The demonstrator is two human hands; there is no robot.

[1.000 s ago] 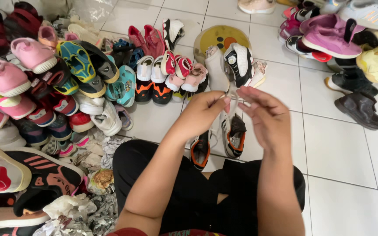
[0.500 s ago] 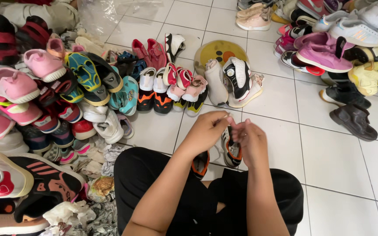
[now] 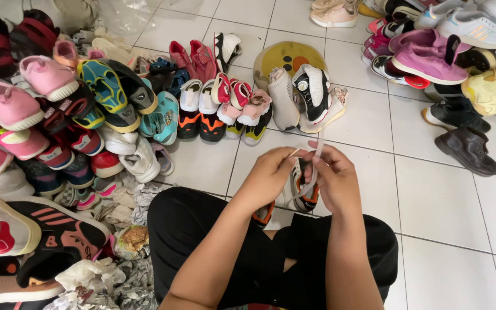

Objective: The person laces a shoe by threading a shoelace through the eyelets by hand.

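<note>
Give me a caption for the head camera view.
Both hands pull a white lace over a small sneaker amid shoe piles.

A single head-worn camera looks steeply down from above the seated person's lap, facing forward over the floor [image 3: 449,270], close enough that the forearms fill the lower middle of the frame. The fingers [image 3: 294,158] sit near the picture's centre. Beyond and to the left of them lie rows of shoes [image 3: 202,109]; more shoes [image 3: 431,57] show beyond to their right.
</note>
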